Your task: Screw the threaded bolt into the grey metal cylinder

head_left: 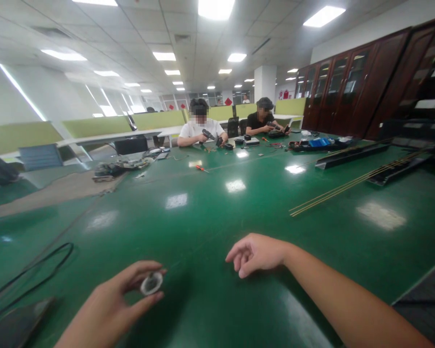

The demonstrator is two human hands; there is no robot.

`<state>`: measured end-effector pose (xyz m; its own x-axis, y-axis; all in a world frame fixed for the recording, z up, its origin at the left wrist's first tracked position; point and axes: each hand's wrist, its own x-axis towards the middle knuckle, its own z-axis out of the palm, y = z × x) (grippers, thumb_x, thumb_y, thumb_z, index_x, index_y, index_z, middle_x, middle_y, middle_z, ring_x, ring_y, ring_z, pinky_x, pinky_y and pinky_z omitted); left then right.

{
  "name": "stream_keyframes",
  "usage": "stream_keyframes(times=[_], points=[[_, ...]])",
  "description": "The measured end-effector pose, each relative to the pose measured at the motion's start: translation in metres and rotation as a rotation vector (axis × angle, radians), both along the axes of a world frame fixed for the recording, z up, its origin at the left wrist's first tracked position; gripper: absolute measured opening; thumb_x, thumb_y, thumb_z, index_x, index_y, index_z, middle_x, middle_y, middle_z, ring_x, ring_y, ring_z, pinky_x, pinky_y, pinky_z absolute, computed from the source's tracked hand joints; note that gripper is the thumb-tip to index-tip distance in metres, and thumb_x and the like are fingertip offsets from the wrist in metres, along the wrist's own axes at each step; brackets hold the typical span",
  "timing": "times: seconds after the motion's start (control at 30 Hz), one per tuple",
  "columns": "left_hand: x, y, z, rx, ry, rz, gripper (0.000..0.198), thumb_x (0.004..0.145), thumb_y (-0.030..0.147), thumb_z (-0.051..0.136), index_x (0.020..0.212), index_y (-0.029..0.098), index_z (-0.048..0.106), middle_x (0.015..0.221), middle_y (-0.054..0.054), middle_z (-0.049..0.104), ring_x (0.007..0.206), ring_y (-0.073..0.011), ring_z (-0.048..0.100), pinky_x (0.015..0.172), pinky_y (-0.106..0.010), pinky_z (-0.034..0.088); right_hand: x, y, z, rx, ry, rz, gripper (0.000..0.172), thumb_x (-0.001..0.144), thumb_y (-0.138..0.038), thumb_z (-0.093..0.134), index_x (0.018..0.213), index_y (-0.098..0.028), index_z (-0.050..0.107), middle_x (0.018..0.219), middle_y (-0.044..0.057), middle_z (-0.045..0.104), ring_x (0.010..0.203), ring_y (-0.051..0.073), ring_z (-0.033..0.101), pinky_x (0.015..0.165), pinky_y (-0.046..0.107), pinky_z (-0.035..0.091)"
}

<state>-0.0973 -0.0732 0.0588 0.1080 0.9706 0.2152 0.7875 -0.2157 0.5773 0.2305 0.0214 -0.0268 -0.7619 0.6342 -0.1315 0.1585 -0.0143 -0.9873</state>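
Thumb and fingers of my left hand [112, 299] are closed around a small round part [152, 283] with a pale ring-shaped rim and a dark middle. Its exact kind is too blurred to make out. The part is held above the green table [203, 222], its round face toward me. To the right, my right hand [255, 253] hovers over the table with loosely bent fingers, slightly apart, and nothing shows in it.
A black cable [54, 270] and a dark flat object [20, 324] lie at left. Long thin brass-coloured rods [333, 193] rest at right near dark metal channels [355, 157]. An orange screwdriver [202, 168] lies farther back. Two co-workers [199, 128] handle power tools across the table.
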Motion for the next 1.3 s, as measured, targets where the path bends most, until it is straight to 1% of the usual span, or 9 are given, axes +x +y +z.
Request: stream_keyframes(times=[0.07, 0.13, 0.23, 0.3, 0.4, 0.5, 0.7, 1.07, 1.3], points=[[0.029, 0.032, 0.001, -0.106, -0.022, -0.134, 0.027, 0.077, 0.036, 0.077, 0.101, 0.024, 0.072, 0.096, -0.001, 0.078, 0.088, -0.0241, 0.073, 0.083, -0.033, 0.058, 0.002, 0.003, -0.001, 0.068, -0.009, -0.102, 0.056, 0.066, -0.016, 0.084, 0.12, -0.013, 0.069, 0.09, 0.004, 0.072, 0.074, 0.012, 0.066, 0.068, 0.025, 0.053], [0.065, 0.06, -0.004, -0.118, -0.037, -0.234, 0.023, 0.081, 0.033, 0.073, 0.102, 0.023, 0.072, 0.093, -0.001, 0.076, 0.085, -0.0232, 0.072, 0.08, -0.032, 0.056, 0.006, 0.008, -0.002, 0.169, -0.033, -0.239, 0.057, 0.068, -0.009, 0.078, 0.124, -0.014, 0.067, 0.093, 0.004, 0.069, 0.072, 0.011, 0.063, 0.067, 0.023, 0.051], [0.107, 0.086, -0.02, -0.089, -0.08, -0.34, 0.023, 0.084, 0.031, 0.07, 0.106, 0.024, 0.072, 0.096, -0.001, 0.076, 0.086, -0.0221, 0.07, 0.08, -0.031, 0.054, 0.015, 0.017, -0.006, 0.333, -0.087, -0.419, 0.064, 0.068, 0.002, 0.067, 0.129, -0.017, 0.063, 0.101, 0.003, 0.066, 0.073, 0.01, 0.059, 0.068, 0.023, 0.048], [0.118, 0.095, -0.035, -0.091, -0.101, -0.368, 0.025, 0.084, 0.03, 0.069, 0.109, 0.024, 0.072, 0.102, -0.002, 0.076, 0.093, -0.0232, 0.069, 0.085, -0.033, 0.053, 0.019, 0.022, -0.007, 0.408, -0.12, -0.475, 0.07, 0.066, 0.005, 0.062, 0.132, -0.019, 0.06, 0.103, 0.003, 0.066, 0.076, 0.011, 0.059, 0.07, 0.023, 0.048], [0.115, 0.101, -0.053, -0.1, -0.118, -0.37, 0.029, 0.085, 0.033, 0.068, 0.113, 0.023, 0.072, 0.11, -0.005, 0.075, 0.101, -0.0262, 0.068, 0.092, -0.038, 0.052, 0.02, 0.025, -0.007, 0.471, -0.156, -0.487, 0.07, 0.064, 0.005, 0.059, 0.129, -0.019, 0.06, 0.104, 0.004, 0.066, 0.078, 0.012, 0.061, 0.069, 0.024, 0.049], [0.106, 0.105, -0.061, -0.131, -0.136, -0.359, 0.029, 0.087, 0.037, 0.067, 0.113, 0.024, 0.072, 0.111, -0.005, 0.075, 0.103, -0.0269, 0.069, 0.094, -0.039, 0.052, 0.015, 0.022, -0.002, 0.524, -0.18, -0.467, 0.063, 0.062, 0.004, 0.059, 0.12, -0.019, 0.065, 0.104, 0.003, 0.067, 0.082, 0.014, 0.061, 0.072, 0.025, 0.048], [0.105, 0.111, -0.068, -0.204, -0.133, -0.38, 0.031, 0.088, 0.034, 0.066, 0.118, 0.027, 0.07, 0.121, -0.006, 0.073, 0.112, -0.0289, 0.066, 0.104, -0.044, 0.049, 0.005, 0.014, 0.008, 0.543, -0.229, -0.455, 0.041, 0.065, -0.006, 0.068, 0.104, -0.02, 0.067, 0.098, 0.002, 0.069, 0.083, 0.017, 0.062, 0.075, 0.027, 0.049], [0.101, 0.112, -0.079, -0.223, -0.173, -0.341, 0.042, 0.086, 0.035, 0.067, 0.127, 0.031, 0.063, 0.125, -0.006, 0.07, 0.116, -0.0298, 0.064, 0.104, -0.047, 0.049, 0.0, 0.008, 0.01, 0.556, -0.283, -0.422, 0.037, 0.073, -0.019, 0.075, 0.109, -0.025, 0.07, 0.091, 0.0, 0.068, 0.081, 0.018, 0.062, 0.077, 0.03, 0.046], [0.103, 0.108, -0.081, -0.184, -0.143, -0.323, 0.047, 0.086, 0.033, 0.069, 0.132, 0.033, 0.06, 0.12, -0.005, 0.071, 0.112, -0.0284, 0.065, 0.102, -0.046, 0.05, -0.002, 0.008, 0.014, 0.522, -0.244, -0.444, 0.023, 0.077, -0.018, 0.073, 0.1, -0.022, 0.074, 0.087, 0.001, 0.067, 0.078, 0.017, 0.062, 0.073, 0.028, 0.045]])
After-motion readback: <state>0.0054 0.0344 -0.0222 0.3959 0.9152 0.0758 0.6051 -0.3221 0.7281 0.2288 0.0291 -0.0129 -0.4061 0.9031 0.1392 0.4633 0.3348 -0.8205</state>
